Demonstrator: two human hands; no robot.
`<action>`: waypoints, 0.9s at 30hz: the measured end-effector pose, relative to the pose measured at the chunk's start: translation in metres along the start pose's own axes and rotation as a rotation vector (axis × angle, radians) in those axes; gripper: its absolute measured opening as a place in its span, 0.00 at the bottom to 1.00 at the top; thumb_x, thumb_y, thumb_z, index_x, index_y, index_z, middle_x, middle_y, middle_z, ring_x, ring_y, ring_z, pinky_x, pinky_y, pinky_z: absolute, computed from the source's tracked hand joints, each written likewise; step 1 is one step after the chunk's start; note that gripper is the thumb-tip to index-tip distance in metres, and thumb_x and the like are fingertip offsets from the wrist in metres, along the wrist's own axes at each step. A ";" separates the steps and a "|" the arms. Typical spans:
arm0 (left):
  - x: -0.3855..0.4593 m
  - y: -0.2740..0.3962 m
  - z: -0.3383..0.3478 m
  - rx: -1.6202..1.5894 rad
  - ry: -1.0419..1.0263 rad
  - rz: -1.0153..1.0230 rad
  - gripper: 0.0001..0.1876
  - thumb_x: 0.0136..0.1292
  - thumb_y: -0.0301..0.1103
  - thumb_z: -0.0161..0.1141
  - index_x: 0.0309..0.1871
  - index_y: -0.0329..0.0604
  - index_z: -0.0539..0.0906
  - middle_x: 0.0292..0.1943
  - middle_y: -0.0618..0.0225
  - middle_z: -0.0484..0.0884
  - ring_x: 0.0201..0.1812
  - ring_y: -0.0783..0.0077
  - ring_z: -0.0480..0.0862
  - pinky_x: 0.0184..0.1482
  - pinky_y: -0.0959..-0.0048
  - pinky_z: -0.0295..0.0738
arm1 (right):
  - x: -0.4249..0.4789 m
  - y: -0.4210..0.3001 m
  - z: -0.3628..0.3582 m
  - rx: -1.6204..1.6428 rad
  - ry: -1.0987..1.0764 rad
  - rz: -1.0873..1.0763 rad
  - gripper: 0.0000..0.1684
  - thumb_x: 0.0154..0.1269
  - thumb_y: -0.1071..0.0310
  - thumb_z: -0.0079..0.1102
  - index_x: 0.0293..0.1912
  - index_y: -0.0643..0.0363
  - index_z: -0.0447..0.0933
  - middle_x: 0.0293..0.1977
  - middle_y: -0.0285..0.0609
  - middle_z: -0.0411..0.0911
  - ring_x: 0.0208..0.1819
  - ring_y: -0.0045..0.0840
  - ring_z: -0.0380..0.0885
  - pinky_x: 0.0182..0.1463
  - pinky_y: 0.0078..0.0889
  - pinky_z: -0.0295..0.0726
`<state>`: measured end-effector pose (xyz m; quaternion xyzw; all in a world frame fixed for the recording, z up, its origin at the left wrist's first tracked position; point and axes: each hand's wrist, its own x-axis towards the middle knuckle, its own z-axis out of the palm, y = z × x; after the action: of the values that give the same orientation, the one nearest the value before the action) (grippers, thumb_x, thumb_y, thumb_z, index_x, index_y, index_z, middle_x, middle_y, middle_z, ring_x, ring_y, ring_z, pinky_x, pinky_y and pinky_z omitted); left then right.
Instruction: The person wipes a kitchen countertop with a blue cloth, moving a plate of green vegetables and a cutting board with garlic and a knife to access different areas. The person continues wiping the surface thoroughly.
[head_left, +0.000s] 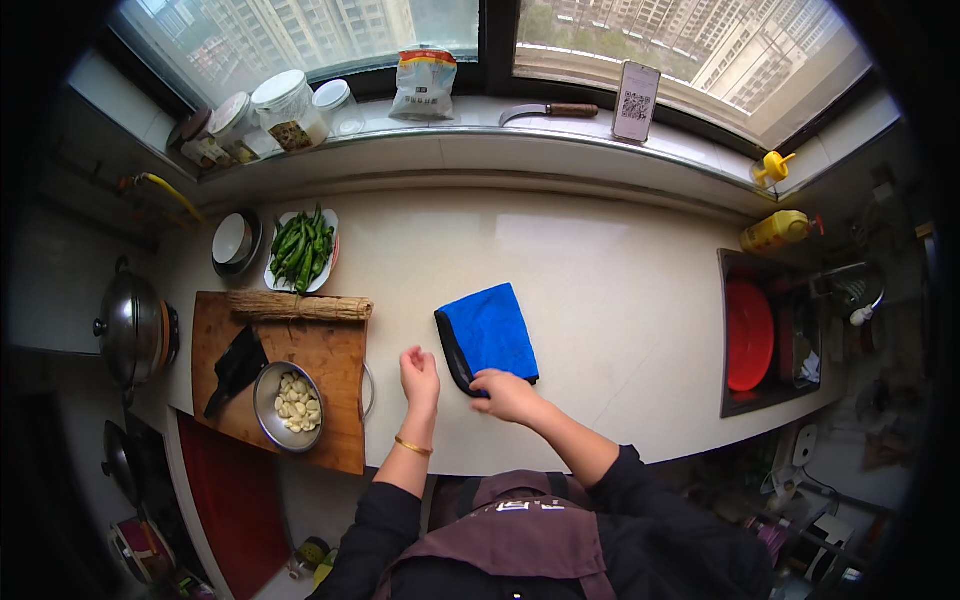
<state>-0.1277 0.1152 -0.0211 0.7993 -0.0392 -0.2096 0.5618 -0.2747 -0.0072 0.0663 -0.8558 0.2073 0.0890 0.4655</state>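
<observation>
A folded blue cloth (491, 330) with a dark edge lies on the pale countertop (600, 322) before me. My right hand (508, 396) is at the cloth's lower left corner, its fingers over the dark edge; whether they pinch it cannot be told. To the left of the cloth, my left hand (420, 379) is raised a little with its fingers curled and nothing visible in it. On the wooden cutting board (337, 412) at the left are a metal bowl of peeled garlic cloves (298, 403), a black cleaver (240, 364) and a bundled straw brush (300, 306).
A plate of green chili peppers (304, 251) stands behind the board, beside stacked bowls (232, 240). At the right is a sink with a red basin (748, 336). The windowsill holds jars (289, 112), a bag (425, 84), a curved knife (551, 111) and a phone (636, 103).
</observation>
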 end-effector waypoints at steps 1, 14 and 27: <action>0.002 0.016 0.003 0.088 -0.024 0.081 0.20 0.64 0.34 0.60 0.57 0.38 0.72 0.47 0.61 0.78 0.47 0.67 0.78 0.51 0.69 0.75 | -0.003 0.007 0.000 0.083 0.107 0.015 0.23 0.53 0.59 0.69 0.47 0.61 0.78 0.45 0.49 0.77 0.52 0.42 0.75 0.54 0.41 0.76; 0.039 0.063 0.035 0.574 -0.337 0.272 0.19 0.55 0.35 0.68 0.49 0.37 0.80 0.48 0.54 0.77 0.51 0.50 0.77 0.54 0.59 0.74 | 0.019 0.072 -0.058 0.099 0.583 0.168 0.28 0.50 0.80 0.60 0.53 0.51 0.78 0.45 0.47 0.74 0.48 0.42 0.75 0.55 0.36 0.75; 0.006 0.065 0.079 1.092 -0.437 0.719 0.28 0.70 0.44 0.49 0.73 0.59 0.62 0.77 0.65 0.46 0.78 0.55 0.43 0.72 0.38 0.39 | 0.050 0.058 -0.024 -0.489 0.402 0.162 0.40 0.63 0.41 0.51 0.73 0.34 0.56 0.77 0.40 0.37 0.78 0.37 0.31 0.67 0.79 0.31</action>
<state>-0.1409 0.0199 0.0140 0.8445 -0.5144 -0.1166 0.0924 -0.2555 -0.0685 0.0183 -0.9235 0.3347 0.0023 0.1872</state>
